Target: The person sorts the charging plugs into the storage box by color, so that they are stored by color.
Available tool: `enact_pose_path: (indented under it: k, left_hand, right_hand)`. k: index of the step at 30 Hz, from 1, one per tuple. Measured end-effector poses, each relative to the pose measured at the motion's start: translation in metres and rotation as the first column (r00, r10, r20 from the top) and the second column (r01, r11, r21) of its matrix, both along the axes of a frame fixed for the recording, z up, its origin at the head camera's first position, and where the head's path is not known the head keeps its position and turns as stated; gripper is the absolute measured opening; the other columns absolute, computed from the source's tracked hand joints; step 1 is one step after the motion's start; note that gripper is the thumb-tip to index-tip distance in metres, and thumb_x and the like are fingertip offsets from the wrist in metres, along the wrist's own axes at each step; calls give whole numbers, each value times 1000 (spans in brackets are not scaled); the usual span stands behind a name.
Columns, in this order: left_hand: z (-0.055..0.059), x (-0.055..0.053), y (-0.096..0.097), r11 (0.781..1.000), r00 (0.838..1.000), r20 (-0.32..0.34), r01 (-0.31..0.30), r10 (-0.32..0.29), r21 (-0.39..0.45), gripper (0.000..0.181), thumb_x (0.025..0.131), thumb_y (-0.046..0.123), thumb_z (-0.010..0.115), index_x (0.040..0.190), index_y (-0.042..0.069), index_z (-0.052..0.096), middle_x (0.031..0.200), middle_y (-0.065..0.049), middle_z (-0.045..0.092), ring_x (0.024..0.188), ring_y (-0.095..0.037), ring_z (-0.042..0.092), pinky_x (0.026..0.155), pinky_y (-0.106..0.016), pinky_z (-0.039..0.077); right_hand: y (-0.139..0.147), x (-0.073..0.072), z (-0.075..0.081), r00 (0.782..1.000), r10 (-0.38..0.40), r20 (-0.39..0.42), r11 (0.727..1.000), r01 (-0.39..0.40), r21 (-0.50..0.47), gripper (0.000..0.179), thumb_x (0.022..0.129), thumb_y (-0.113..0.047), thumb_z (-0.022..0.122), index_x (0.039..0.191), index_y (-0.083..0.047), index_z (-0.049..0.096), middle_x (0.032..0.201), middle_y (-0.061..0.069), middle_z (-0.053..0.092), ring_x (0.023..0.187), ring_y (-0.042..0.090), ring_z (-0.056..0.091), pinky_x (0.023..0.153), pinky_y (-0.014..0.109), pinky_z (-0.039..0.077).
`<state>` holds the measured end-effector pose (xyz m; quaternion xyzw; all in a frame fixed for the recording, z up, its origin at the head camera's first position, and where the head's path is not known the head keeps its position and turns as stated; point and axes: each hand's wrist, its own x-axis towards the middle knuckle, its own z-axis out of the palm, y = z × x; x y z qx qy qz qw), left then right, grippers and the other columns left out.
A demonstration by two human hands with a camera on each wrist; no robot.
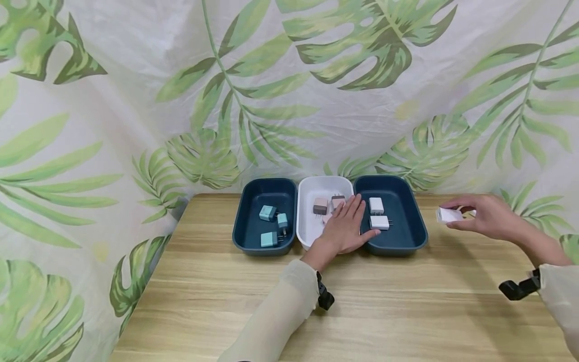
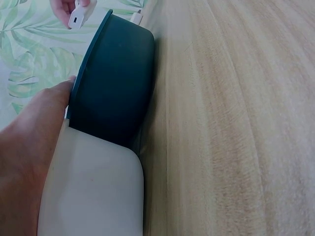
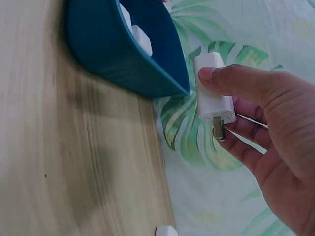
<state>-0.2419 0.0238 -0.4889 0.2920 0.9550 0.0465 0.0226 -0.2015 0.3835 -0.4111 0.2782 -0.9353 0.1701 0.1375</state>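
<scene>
My right hand [image 1: 490,217] pinches a white charger plug [image 3: 212,91] between thumb and fingers, raised to the right of the right dark blue bin [image 1: 413,226]. Its metal prongs show in the right wrist view. Two white charger plugs [image 1: 379,222] lie inside that bin. With fingers straight, my left hand [image 1: 345,229] lies across the adjoining rims of this bin and the white bin [image 1: 304,201]. Pink and brown charger plugs [image 1: 320,205] sit in the white bin, partly hidden by the left hand.
On the left, another dark blue bin [image 1: 238,234] contains three light teal charger plugs [image 1: 269,239]. All the bins stand side by side at the back of the wooden table [image 1: 384,311]. A leaf-print cloth [image 1: 271,100] hangs behind. Another white object [image 3: 166,231] shows at the right wrist view's bottom.
</scene>
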Motion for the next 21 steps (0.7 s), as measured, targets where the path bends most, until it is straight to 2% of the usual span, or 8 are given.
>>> enact_pose_path:
  k: [4, 6, 13, 17, 21]
  left_hand:
    - [0, -1, 0, 1000, 1000, 6, -2, 2, 0, 94, 104, 77, 29, 172, 15, 10, 179, -2, -2, 165, -17, -4, 133, -38, 1]
    - [1, -1, 0, 1000, 1000, -1, -4, 4, -3, 93, 105, 76, 29, 172, 14, 11, 179, -3, -1, 165, -18, -3, 133, -38, 2]
    - [4, 1, 0, 1000, 1000, -14, -8, 8, -17, 92, 105, 75, 28, 172, 14, 12, 180, -3, 0, 165, -18, -2, 133, -39, 4]
    - [4, 2, 0, 1000, 1000, -16, -3, 3, -16, 91, 106, 75, 28, 172, 15, 11, 180, -3, 1, 165, -18, -2, 133, -39, 5]
    - [3, 3, 0, 1000, 1000, -22, 2, -2, -17, 91, 106, 75, 28, 172, 14, 11, 180, -3, 1, 165, -18, -1, 133, -40, 8]
  right_hand:
    - [-9, -1, 5, 999, -26, 46, 1000, 26, 13, 46, 71, -16, 99, 114, -13, 82, 99, -2, 78, 81, 6, 69, 61, 24, 51]
    - [-13, -1, 7, 997, -20, 71, 1000, 20, 1, 44, 74, -16, 98, 115, -13, 81, 101, -2, 78, 84, 5, 69, 63, 24, 52]
    - [-24, -8, 6, 992, 64, 113, 994, -54, -92, 39, 77, -11, 95, 113, -11, 81, 107, -1, 78, 88, 0, 66, 72, 13, 50]
    - [-31, -12, 4, 989, 105, 103, 989, -93, -114, 40, 77, -8, 94, 115, -8, 81, 107, 0, 78, 87, 1, 65, 73, 13, 50]
    - [-38, -18, 1, 985, 146, 90, 983, -134, -128, 43, 76, -3, 94, 117, -4, 80, 106, 3, 78, 86, 2, 66, 75, 17, 56]
